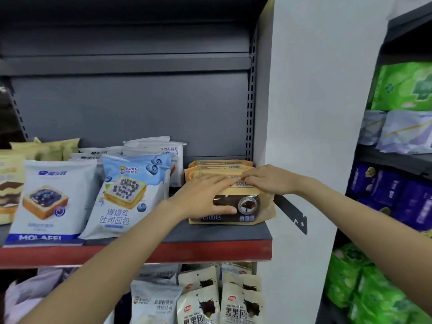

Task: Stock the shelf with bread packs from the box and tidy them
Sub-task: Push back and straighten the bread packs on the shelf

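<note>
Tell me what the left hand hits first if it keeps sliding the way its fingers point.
The left hand lies on the brown bread packs, fingers pointing right. It would most likely meet the right hand fingertips, almost touching already; depth is unclear.

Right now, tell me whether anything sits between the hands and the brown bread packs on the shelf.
Nothing visible does. The left hand and right hand already rest directly on the front brown bread pack, at the shelf's right end.
</note>
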